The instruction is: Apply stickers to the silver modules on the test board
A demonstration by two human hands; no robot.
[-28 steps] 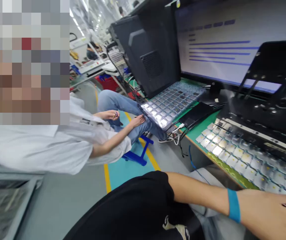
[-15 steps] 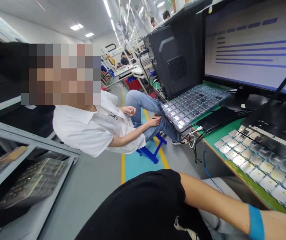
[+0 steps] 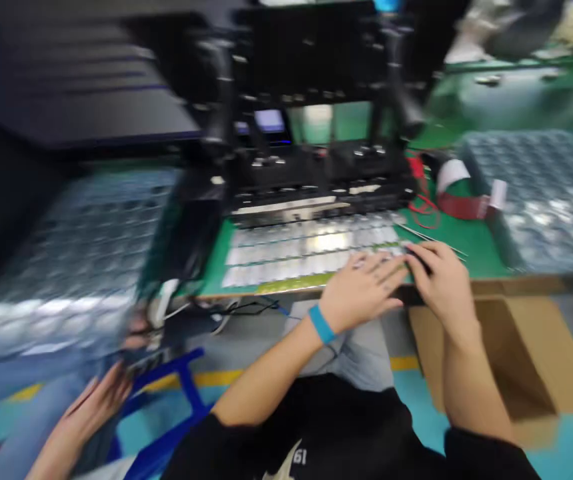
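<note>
Along the front of the green-matted bench (image 3: 471, 253), the open left hand (image 3: 363, 287) lies on silvery rectangular panels (image 3: 311, 253); the curled right hand (image 3: 441, 283) is too blurred to judge its grip; a careless slide could displace panels.

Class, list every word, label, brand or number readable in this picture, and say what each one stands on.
"19" (blurred, reading unsure) on the black T-shirt
Lines on the monitor screen: too blurred to read
White tag on the red strap: too blurred to read
</note>
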